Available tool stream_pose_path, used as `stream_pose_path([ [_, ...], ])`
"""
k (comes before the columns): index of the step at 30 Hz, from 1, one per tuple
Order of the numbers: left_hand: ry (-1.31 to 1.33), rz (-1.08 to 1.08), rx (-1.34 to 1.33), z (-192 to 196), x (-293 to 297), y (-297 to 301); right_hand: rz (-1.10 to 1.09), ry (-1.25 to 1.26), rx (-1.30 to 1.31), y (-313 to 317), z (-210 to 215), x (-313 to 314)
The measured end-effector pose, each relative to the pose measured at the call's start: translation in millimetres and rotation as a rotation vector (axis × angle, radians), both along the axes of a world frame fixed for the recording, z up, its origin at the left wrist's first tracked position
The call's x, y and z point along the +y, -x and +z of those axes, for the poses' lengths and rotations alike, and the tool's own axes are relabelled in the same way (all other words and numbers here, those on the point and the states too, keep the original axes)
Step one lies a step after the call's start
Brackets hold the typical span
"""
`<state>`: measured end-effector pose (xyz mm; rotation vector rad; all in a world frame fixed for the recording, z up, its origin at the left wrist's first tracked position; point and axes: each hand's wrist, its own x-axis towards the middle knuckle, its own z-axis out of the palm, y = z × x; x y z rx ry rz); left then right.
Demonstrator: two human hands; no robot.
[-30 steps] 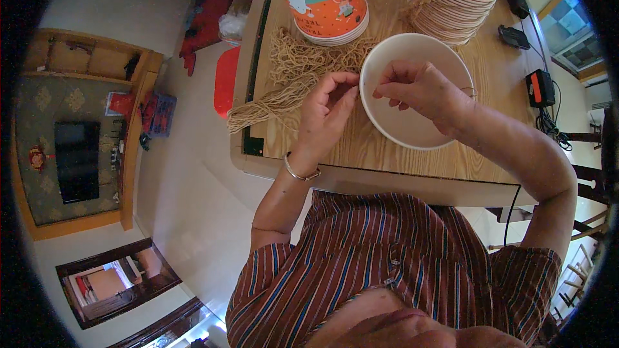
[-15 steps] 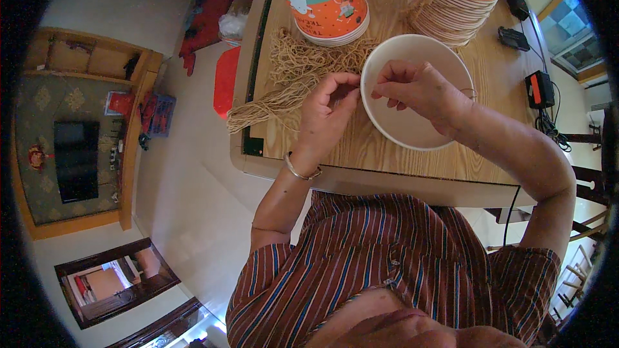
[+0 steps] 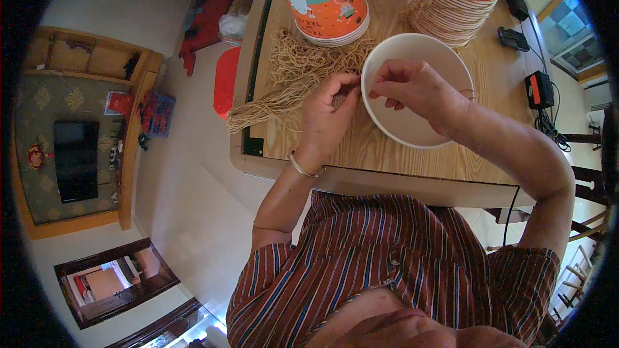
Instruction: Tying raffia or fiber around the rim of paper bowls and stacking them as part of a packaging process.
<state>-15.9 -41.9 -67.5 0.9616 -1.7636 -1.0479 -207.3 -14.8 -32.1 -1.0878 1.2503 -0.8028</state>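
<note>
A white-lined paper bucket [image 3: 438, 135] stands with its mouth up near the table's front edge. My right hand [image 3: 412, 90] reaches over its opening, thumb and fingertips pinched together beside the inner left wall. Just outside that same wall is my left hand [image 3: 329, 106], its fingers curled and closed at the rim. Whatever lies between the fingertips of either hand is too small to make out. A thin cord loop [image 3: 472, 95] shows at the bucket's right side. Tan twine [image 3: 277, 100] lies in a loose bundle left of my left hand.
An upside-down orange-and-teal bucket stack [image 3: 329, 9] stands behind the twine. A taller bucket stack [image 3: 454, 6] with twine on it stands at the far right. Black power adapters [image 3: 540, 90] and cables line the right edge. A red stool [image 3: 225, 80] stands left of the table [image 3: 387, 171].
Both hands keep nearly the same pose at the bucket's left wall. The left wrist has shifted very slightly to the right, and the bucket's near rim sits slightly higher.
</note>
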Motion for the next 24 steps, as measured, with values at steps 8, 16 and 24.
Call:
stream_pose_path([
  [8, 0.19, 0.056, -0.175, 6.6, 0.5, 3.2, -0.016, 0.003, -0.001, -2.3, 1.9, -1.0],
  [16, -0.031, 0.068, -0.008, -2.8, 1.0, 5.0, -0.015, -0.02, 0.015, -5.1, 7.2, -2.4],
  [24, -0.303, 0.012, 0.308, 2.2, -5.9, -3.0, 0.066, -0.08, -0.015, 0.7, 8.4, -2.0],
])
